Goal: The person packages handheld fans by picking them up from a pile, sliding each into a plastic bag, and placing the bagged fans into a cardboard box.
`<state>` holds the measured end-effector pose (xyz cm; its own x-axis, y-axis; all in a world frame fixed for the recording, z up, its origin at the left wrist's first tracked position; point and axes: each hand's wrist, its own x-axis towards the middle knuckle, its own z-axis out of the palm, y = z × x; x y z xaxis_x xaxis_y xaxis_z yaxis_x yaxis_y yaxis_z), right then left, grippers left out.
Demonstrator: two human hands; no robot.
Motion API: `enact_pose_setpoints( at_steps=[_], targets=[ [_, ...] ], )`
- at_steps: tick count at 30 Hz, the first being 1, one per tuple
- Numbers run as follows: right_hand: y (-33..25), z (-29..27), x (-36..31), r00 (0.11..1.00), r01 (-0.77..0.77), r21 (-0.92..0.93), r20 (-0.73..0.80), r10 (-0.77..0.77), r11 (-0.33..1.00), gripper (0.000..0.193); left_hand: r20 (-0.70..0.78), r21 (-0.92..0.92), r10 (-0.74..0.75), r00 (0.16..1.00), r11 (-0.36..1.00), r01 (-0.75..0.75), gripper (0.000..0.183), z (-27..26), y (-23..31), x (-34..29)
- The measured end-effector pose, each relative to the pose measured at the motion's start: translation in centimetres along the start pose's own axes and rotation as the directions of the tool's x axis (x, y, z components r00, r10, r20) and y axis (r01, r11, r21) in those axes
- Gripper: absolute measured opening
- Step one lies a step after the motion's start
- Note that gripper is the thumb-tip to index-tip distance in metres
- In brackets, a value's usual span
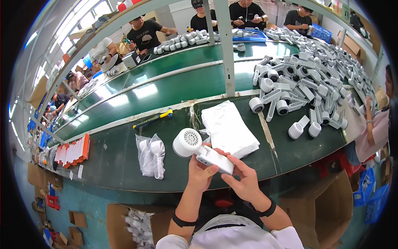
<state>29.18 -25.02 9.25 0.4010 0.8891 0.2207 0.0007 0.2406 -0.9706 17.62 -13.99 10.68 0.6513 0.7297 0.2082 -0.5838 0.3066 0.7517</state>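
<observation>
White handheld fan point(211, 157) at centre of frame, tilted: thick round head toward the left, its face a grille of radial slots; smooth, flat handle with rounded corners slanting down to the right. Left hand point(200, 172) — fingers gripping the handle near the head; right hand point(245, 178) — fingers closed on its far end. Below, the dark green worktop point(112, 166); clear-bagged fan point(151, 157) lies left of it.

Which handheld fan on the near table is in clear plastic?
The bagged fan, left of the left hand and nearest the hammer; the held fan and heaped fans at right are unbagged.
</observation>
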Motion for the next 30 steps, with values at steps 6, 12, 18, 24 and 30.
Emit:
enact_pose_setpoints(
  at_steps=[6, 12, 18, 24, 30],
  targets=[
    [-3.0, -0.7, 0.5, 0.993, 0.080, -0.228, 0.098, -0.059, 0.970, 0.071, 0.014, -0.075, 0.000, 1.000, 0.997, 0.001, 0.072, -0.8, 0.1, -0.5],
    [-1.6, -2.2, 0.7, 0.983, 0.136, -0.371, 0.167, -0.078, 0.919, 0.080, -0.086, 0.223, 0.022, 0.996, 0.975, -0.002, 0.076, -2.4, -1.2, -1.3],
    [1.1, -0.6, 0.4, 0.992, 0.052, -0.275, 0.128, -0.017, 0.960, 0.064, -0.117, 0.725, -0.180, 0.977, 0.657, 0.208, 0.072, -1.3, -1.8, -2.1],
    [3.6, -3.9, -0.8, 0.967, -0.093, 0.186, -0.219, 0.134, 0.978, 0.037, -0.023, 0.878, -0.021, 1.000, 0.479, 0.030, 0.076, -1.4, -0.1, -1.2],
    [5.3, -9.1, 0.8, 0.910, -0.060, 0.213, -0.390, 0.141, 0.975, 0.030, 0.341, 0.933, 0.046, 0.939, 0.105, -0.344, 0.033, -1.2, -2.4, 2.5]
  ],
)
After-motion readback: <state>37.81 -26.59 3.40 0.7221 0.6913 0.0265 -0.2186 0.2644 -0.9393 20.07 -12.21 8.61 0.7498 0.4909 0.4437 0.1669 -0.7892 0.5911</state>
